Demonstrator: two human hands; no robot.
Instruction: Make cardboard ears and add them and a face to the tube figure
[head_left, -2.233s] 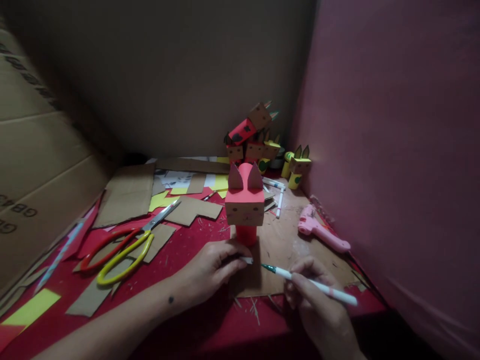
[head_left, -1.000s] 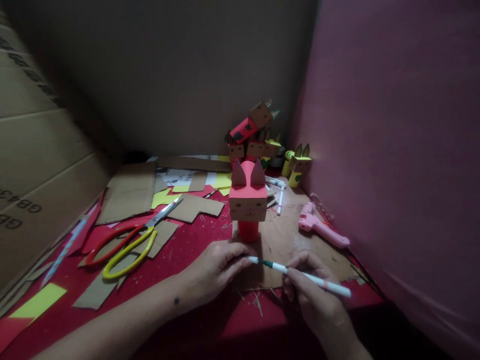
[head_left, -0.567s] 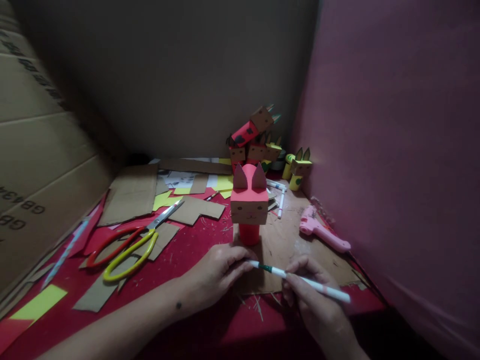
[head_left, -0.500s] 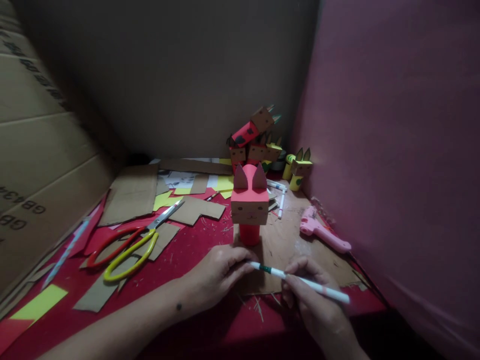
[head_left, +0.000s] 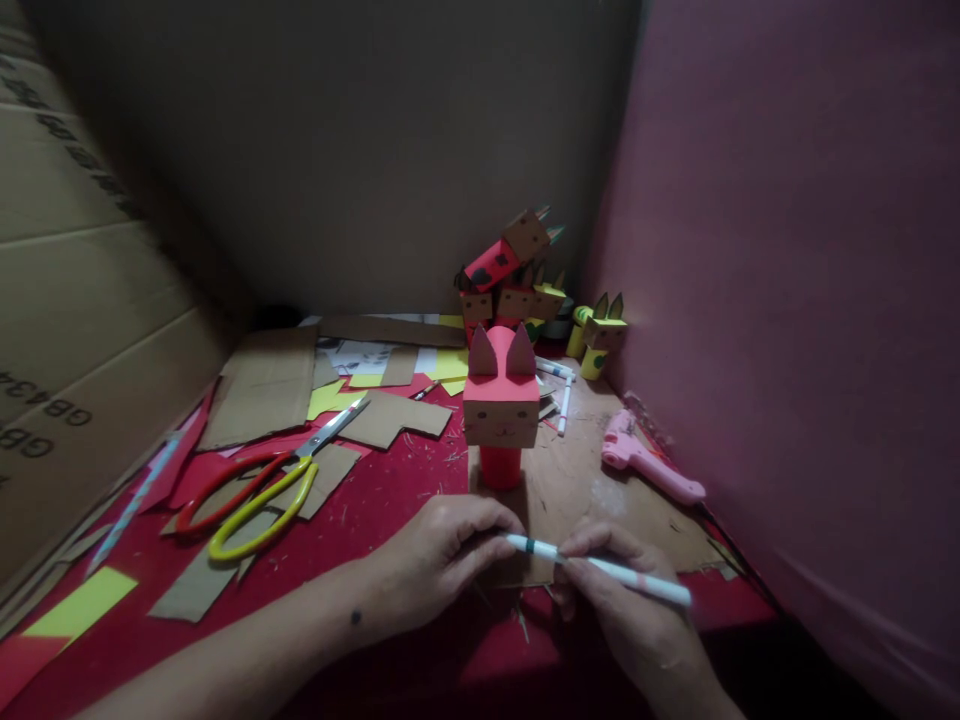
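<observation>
A white marker (head_left: 630,578) with a dark green band lies slantwise between my two hands. My left hand (head_left: 457,550) pinches its left end, around the cap. Thumb and fingers of my right hand (head_left: 611,575) are closed on the barrel. Just beyond my hands a cat figure (head_left: 501,410) stands upright on a cardboard sheet (head_left: 581,485); it has a box head with a drawn face, two pointed brown ears and a red body. Neither hand touches the figure.
Scissors (head_left: 304,470) with red and yellow handles lie among cardboard and paper pieces at left. A pink glue gun (head_left: 652,465) rests at right. More figures (head_left: 517,270) are piled behind, near white markers (head_left: 564,405). A cardboard wall (head_left: 90,260) rises at left.
My right hand has shifted slightly left with the marker, closer to my left hand. Less of the marker shows between them.
</observation>
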